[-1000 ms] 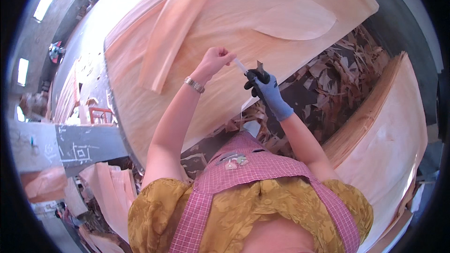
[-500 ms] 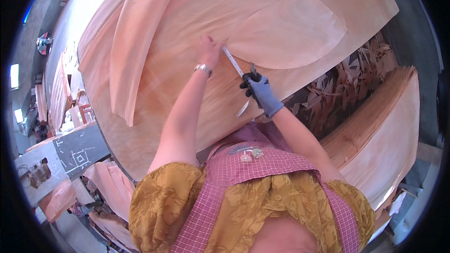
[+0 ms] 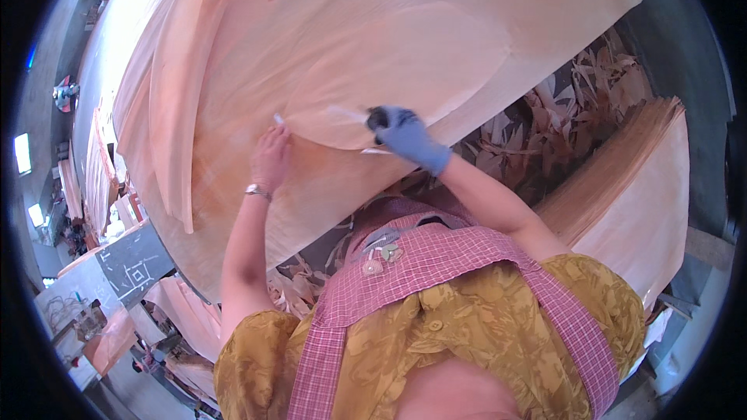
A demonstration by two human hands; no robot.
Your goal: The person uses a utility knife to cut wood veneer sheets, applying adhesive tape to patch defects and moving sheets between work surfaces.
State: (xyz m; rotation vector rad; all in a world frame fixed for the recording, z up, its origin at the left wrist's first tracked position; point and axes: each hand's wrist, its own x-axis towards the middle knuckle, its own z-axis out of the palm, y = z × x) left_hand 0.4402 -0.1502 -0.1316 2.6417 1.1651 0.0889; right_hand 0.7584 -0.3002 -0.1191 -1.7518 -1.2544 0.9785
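Over the oval piece (image 3: 420, 54), a white strip (image 3: 346, 113) between two hands

The strip shows as a short, blurred streak just left of the gloved right hand (image 3: 411, 138), above the oval, which lies on a large veneer sheet (image 3: 241, 187). That hand is curled closed, seemingly around the strip — a pale tail (image 3: 377, 151) sticks out below it — and blur hides what else it may hold. The bare left hand (image 3: 271, 157) lies low over the sheet, fingers together, at a small white tab (image 3: 278, 119) by the oval's left end; whether they pinch it or press it down, I cannot tell.

My reading: the step in hand is fixing a bit of strip across the oval's edge. If so, the next move calls for smoothing the tab flat, with the strip kept clear of the veneer.

The strip's long axis runs left to right, dipping slightly toward the right hand — its free end points toward the left hand's side. The tab tilts, far end leftward; the oval stretches from near left to far right.
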